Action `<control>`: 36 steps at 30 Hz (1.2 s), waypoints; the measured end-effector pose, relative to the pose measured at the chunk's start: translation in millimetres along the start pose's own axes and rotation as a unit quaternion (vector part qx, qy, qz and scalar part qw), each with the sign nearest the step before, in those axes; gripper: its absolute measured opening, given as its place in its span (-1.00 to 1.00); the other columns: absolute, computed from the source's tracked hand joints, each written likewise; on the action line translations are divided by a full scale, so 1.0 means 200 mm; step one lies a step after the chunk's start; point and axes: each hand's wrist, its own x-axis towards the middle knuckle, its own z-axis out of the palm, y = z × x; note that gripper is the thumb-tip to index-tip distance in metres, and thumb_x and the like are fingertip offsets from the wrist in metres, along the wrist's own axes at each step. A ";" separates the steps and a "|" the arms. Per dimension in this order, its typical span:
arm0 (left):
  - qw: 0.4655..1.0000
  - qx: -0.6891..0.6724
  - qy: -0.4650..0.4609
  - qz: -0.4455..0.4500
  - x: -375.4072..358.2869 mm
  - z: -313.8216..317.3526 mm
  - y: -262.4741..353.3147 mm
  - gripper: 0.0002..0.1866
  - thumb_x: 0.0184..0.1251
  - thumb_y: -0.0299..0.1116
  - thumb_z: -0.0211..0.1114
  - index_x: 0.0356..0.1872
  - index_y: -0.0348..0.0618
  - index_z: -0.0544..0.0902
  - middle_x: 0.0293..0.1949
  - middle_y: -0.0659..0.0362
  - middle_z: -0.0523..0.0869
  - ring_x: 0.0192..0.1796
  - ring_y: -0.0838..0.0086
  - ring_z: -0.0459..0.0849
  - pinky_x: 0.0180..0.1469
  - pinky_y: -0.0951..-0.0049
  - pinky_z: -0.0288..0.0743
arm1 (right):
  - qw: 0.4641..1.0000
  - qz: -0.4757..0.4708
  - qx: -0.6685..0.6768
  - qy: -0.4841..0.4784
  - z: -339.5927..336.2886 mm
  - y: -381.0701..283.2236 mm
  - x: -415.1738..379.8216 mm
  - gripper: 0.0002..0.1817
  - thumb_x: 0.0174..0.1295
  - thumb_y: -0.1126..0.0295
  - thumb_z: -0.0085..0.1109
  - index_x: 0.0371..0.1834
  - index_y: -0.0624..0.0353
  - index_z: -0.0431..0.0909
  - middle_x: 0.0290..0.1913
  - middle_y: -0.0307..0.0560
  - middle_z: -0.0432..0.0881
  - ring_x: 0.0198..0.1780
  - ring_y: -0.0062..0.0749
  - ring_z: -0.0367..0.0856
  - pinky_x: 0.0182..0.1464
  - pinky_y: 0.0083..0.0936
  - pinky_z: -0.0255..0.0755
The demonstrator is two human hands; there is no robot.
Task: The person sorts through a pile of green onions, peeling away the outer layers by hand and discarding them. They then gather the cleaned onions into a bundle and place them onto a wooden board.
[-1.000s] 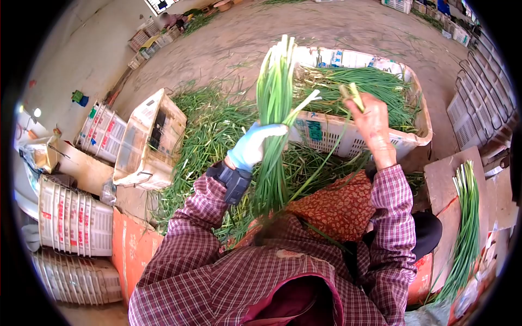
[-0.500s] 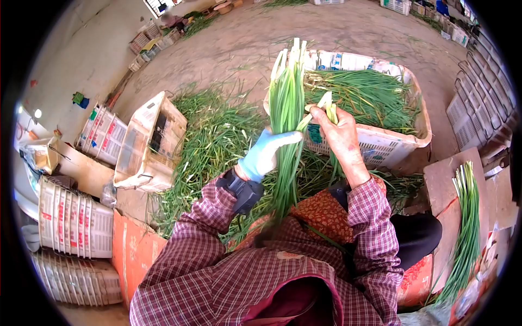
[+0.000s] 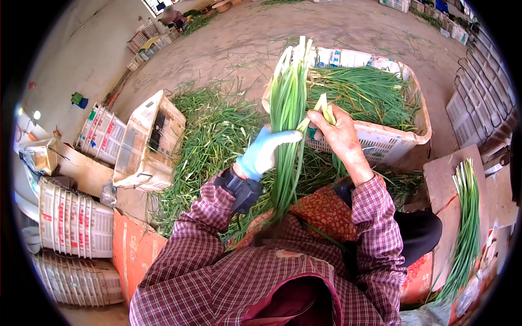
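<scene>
My left hand [image 3: 263,153], in a light blue and white glove, is wrapped round an upright bunch of garlic chives [image 3: 288,100]. The pale stem ends point up and away from me, and the green leaves hang toward my lap. Beside it my right hand [image 3: 338,133], bare, is closed on a few loose chive stalks [image 3: 327,110]; their pale ends stick out above the fingers and the leaves hang below. Thumb and fingertips of this hand are close to the left thumb. Part of the right grip is hidden.
A white crate [image 3: 391,145] full of chives stands ahead. Loose chive leaves [image 3: 212,136] cover the floor; a tilted crate [image 3: 149,141] stands left. Another chive bunch [image 3: 466,217] lies on a board at right. Stacked crates [image 3: 76,220] flank both sides. A person [image 3: 173,17] sits far back.
My right hand has shifted slightly down with its stalks, which now point a little more to the left. The bunch in my left hand tilts slightly more to the right at the top.
</scene>
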 end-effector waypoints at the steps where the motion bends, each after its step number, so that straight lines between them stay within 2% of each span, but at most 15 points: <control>1: 1.000 -0.009 -0.007 -0.017 0.00 -0.01 0.01 -0.63 0.23 -0.37 0.30 0.08 -0.19 0.59 -0.28 0.28 0.65 -0.30 0.60 0.60 -0.24 0.55 0.48 | 0.999 -0.001 0.023 -0.028 0.00 -0.01 -0.01 -0.70 0.22 0.20 0.28 -0.19 0.22 0.60 -0.42 -0.28 0.62 -0.42 -0.68 0.49 -0.34 -0.62 0.42; 5: 0.999 -0.033 -0.013 -0.018 -0.01 0.01 0.03 -0.66 0.26 -0.38 0.26 0.05 -0.20 0.59 -0.34 0.25 0.65 -0.33 0.57 0.60 -0.28 0.53 0.49 | 0.993 -0.002 0.086 -0.077 0.02 -0.02 -0.03 -0.77 0.15 0.41 0.33 -0.15 0.23 0.60 -0.38 -0.33 0.63 -0.39 -0.67 0.50 -0.31 -0.60 0.45; 9: 1.000 -0.014 -0.005 -0.009 -0.01 0.01 0.04 -0.66 0.27 -0.39 0.25 0.06 -0.22 0.58 -0.38 0.23 0.62 -0.36 0.53 0.60 -0.31 0.50 0.49 | 0.995 -0.007 0.034 -0.090 -0.01 0.01 -0.02 -0.79 0.15 0.41 0.31 -0.16 0.22 0.63 -0.38 -0.26 0.66 -0.39 -0.65 0.52 -0.31 -0.57 0.46; 11: 0.999 -0.024 -0.032 -0.015 -0.02 -0.01 0.07 -0.60 0.25 -0.38 0.25 0.12 -0.26 0.55 -0.39 0.22 0.62 -0.37 0.51 0.60 -0.30 0.49 0.49 | 0.995 -0.087 -0.047 -0.024 -0.03 0.02 -0.02 -0.80 0.14 0.44 0.29 -0.17 0.23 0.64 -0.36 -0.10 0.69 -0.37 -0.55 0.59 -0.28 -0.52 0.48; 12: 0.999 -0.024 -0.031 -0.014 -0.02 -0.02 0.08 -0.60 0.25 -0.38 0.25 0.12 -0.26 0.55 -0.39 0.22 0.62 -0.37 0.51 0.60 -0.30 0.49 0.49 | 0.989 -0.094 -0.113 -0.007 -0.07 -0.01 -0.02 -0.77 0.10 0.44 0.30 -0.17 0.24 0.65 -0.27 0.07 0.68 -0.32 -0.33 0.67 -0.24 -0.45 0.50; 14: 0.999 0.017 -0.049 -0.001 -0.03 -0.02 0.10 -0.58 0.23 -0.37 0.27 0.11 -0.27 0.54 -0.39 0.20 0.62 -0.38 0.49 0.60 -0.29 0.49 0.49 | 0.962 -0.181 -0.204 0.032 -0.10 0.01 0.01 -0.73 0.05 0.44 0.31 -0.14 0.22 0.65 -0.22 0.11 0.67 -0.26 -0.13 0.68 -0.22 -0.37 0.52; 18: 0.999 0.010 -0.024 -0.021 -0.06 -0.07 0.06 -0.69 0.19 -0.37 0.29 -0.05 -0.26 0.57 -0.41 0.19 0.61 -0.38 0.47 0.60 -0.29 0.48 0.49 | 0.944 -0.149 -0.289 0.051 -0.21 0.08 0.04 -0.68 0.03 0.44 0.32 -0.10 0.19 0.64 -0.18 0.14 0.66 -0.23 -0.02 0.67 -0.18 -0.30 0.55; 20: 1.000 0.021 -0.012 -0.008 -0.09 -0.09 0.07 -0.72 0.20 -0.37 0.30 -0.10 -0.26 0.57 -0.41 0.17 0.62 -0.38 0.46 0.61 -0.30 0.45 0.49 | 0.889 -0.185 -0.387 0.158 -0.27 0.22 0.07 -0.66 0.02 0.44 0.31 -0.07 0.16 0.64 -0.20 0.16 0.66 -0.21 0.01 0.66 -0.14 -0.26 0.57; 22: 1.000 0.001 0.003 -0.014 -0.11 -0.13 0.08 -0.75 0.21 -0.38 0.31 -0.12 -0.24 0.58 -0.40 0.16 0.64 -0.38 0.44 0.63 -0.31 0.44 0.50 | 0.882 -0.131 -0.416 0.179 -0.36 0.27 0.09 -0.64 0.05 0.37 0.34 -0.03 0.14 0.63 -0.20 0.19 0.66 -0.20 0.04 0.66 -0.11 -0.22 0.58; 25: 1.000 0.002 0.026 0.005 -0.09 -0.14 0.07 -0.77 0.21 -0.40 0.32 -0.14 -0.24 0.59 -0.39 0.16 0.65 -0.39 0.43 0.64 -0.31 0.45 0.51 | 0.878 -0.123 -0.418 0.199 -0.34 0.23 0.06 -0.65 0.12 0.28 0.34 -0.04 0.15 0.62 -0.26 0.16 0.67 -0.27 -0.04 0.69 -0.21 -0.25 0.58; 27: 0.999 -0.008 0.033 0.029 -0.08 -0.09 0.05 -0.72 0.19 -0.42 0.33 -0.08 -0.23 0.60 -0.38 0.18 0.65 -0.38 0.46 0.63 -0.31 0.46 0.49 | 0.954 -0.088 -0.240 0.155 -0.21 0.10 0.02 -0.66 0.18 0.21 0.32 -0.08 0.19 0.61 -0.33 0.11 0.69 -0.38 -0.14 0.69 -0.33 -0.33 0.55; 28: 0.999 -0.009 0.031 0.027 -0.07 -0.05 0.06 -0.72 0.19 -0.42 0.33 -0.08 -0.23 0.60 -0.38 0.18 0.65 -0.38 0.46 0.63 -0.31 0.46 0.49 | 0.974 -0.043 -0.201 0.097 -0.17 0.01 -0.01 -0.64 0.22 0.15 0.30 -0.12 0.23 0.61 -0.37 0.04 0.69 -0.47 -0.29 0.65 -0.40 -0.43 0.49; 31: 0.999 0.005 -0.011 0.047 -0.06 0.02 0.07 -0.54 0.15 -0.47 0.35 0.13 -0.19 0.55 -0.34 0.22 0.64 -0.37 0.51 0.59 -0.30 0.51 0.47 | 0.994 -0.056 -0.078 0.042 -0.03 -0.06 -0.03 -0.62 0.23 0.11 0.29 -0.12 0.21 0.62 -0.38 -0.09 0.69 -0.39 -0.47 0.60 -0.31 -0.50 0.46; 33: 0.999 -0.019 -0.019 0.033 -0.05 0.00 0.02 -0.54 0.20 -0.42 0.36 0.14 -0.23 0.54 -0.22 0.24 0.67 -0.29 0.58 0.61 -0.23 0.56 0.49 | 1.000 -0.010 -0.015 0.000 0.01 -0.07 -0.02 -0.68 0.27 0.15 0.25 -0.07 0.14 0.65 -0.29 -0.21 0.69 -0.25 -0.60 0.59 -0.19 -0.55 0.46; 36: 0.999 -0.036 0.006 0.040 -0.04 0.01 0.03 -0.57 0.22 -0.43 0.35 0.13 -0.23 0.54 -0.20 0.22 0.69 -0.24 0.56 0.65 -0.20 0.54 0.53 | 0.997 0.024 0.066 0.024 -0.01 -0.03 0.01 -0.73 0.34 0.21 0.17 -0.02 0.06 0.66 -0.22 -0.29 0.68 -0.23 -0.67 0.56 -0.17 -0.60 0.47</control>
